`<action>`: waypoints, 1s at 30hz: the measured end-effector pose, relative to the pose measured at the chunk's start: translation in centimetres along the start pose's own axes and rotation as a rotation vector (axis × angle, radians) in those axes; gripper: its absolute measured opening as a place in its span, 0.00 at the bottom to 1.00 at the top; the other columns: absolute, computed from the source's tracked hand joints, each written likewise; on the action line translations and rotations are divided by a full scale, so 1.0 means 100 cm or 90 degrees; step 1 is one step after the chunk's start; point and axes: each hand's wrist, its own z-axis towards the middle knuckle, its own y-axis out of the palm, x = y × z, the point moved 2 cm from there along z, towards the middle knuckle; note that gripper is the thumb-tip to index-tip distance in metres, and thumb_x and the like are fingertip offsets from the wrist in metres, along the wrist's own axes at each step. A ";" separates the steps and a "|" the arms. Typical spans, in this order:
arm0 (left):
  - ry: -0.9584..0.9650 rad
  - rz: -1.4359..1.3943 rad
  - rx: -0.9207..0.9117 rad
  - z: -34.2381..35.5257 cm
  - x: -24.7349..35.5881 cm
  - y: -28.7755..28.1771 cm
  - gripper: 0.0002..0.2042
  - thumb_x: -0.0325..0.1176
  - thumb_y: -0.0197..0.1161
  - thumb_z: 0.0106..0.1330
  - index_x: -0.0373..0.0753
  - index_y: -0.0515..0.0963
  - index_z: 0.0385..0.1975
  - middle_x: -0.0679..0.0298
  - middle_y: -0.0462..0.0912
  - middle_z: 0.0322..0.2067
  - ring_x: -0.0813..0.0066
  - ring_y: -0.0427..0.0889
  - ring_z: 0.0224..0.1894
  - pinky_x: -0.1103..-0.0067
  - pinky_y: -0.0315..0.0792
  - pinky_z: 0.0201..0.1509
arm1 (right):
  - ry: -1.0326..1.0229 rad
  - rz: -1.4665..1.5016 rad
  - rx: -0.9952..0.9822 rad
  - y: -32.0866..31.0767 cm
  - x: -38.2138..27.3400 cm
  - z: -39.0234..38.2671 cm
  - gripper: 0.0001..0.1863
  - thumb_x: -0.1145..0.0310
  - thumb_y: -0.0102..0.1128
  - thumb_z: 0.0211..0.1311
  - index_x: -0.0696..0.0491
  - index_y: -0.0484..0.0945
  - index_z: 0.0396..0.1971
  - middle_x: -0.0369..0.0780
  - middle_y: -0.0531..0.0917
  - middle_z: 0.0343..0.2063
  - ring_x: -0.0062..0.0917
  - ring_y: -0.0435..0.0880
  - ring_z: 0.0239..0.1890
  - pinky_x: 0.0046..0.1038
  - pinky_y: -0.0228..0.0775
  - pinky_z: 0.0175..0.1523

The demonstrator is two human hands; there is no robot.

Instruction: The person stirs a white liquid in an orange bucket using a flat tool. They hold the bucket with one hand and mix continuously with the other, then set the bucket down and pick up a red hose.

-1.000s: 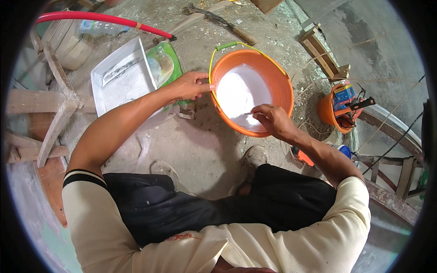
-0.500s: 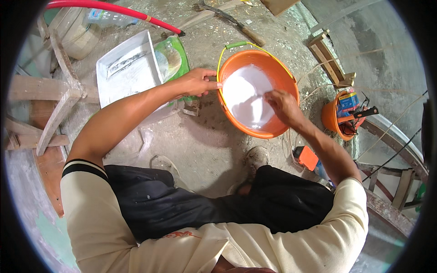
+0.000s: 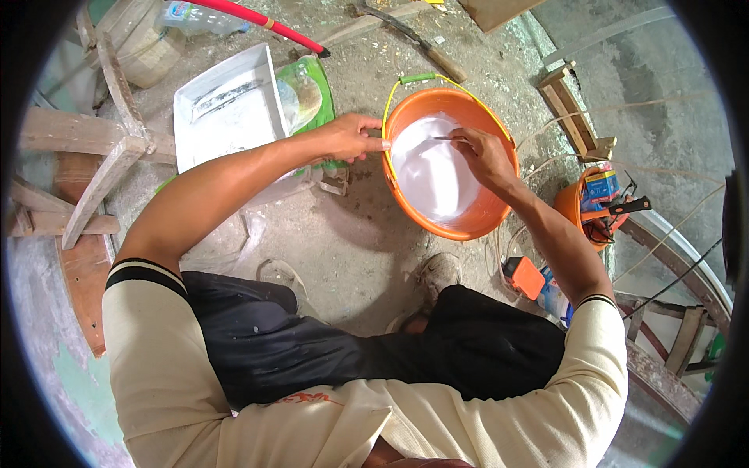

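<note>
R: you pinch a thin tool (image 3: 441, 138) in your right hand (image 3: 484, 156), axis leftward over white mix (image 3: 425, 175) | L: left hand (image 3: 349, 140) at bucket (image 3: 493, 117) rim, grip unclear

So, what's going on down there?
A person's left hand is at the left rim of a large orange bucket, while the right hand pinches a thin tool above or in the white material inside. A white tray sits to the left; a smaller orange bucket holding tools stands to the right.
</note>
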 end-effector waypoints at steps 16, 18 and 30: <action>0.018 -0.034 0.010 0.006 -0.005 0.002 0.27 0.50 0.71 0.73 0.51 0.78 0.70 0.66 0.83 0.37 0.75 0.83 0.35 0.78 0.76 0.33 | 0.142 0.078 -0.095 0.013 -0.018 -0.012 0.13 0.67 0.66 0.74 0.54 0.84 0.54 0.42 0.90 0.32 0.22 0.86 0.32 0.30 0.77 0.39; 0.009 -0.027 0.008 0.003 -0.004 0.001 0.28 0.51 0.70 0.73 0.51 0.78 0.70 0.70 0.77 0.34 0.78 0.81 0.36 0.78 0.77 0.36 | 0.153 0.053 -0.052 0.004 -0.020 0.011 0.10 0.70 0.66 0.72 0.54 0.86 0.49 0.47 0.91 0.37 0.34 0.92 0.37 0.37 0.80 0.43; 0.047 -0.039 0.009 0.018 -0.017 0.004 0.25 0.49 0.72 0.72 0.49 0.82 0.65 0.65 0.79 0.27 0.78 0.77 0.28 0.77 0.70 0.28 | -0.043 -0.023 -0.124 0.002 -0.052 -0.072 0.10 0.77 0.68 0.67 0.59 0.85 0.48 0.47 0.89 0.45 0.43 0.90 0.48 0.40 0.85 0.52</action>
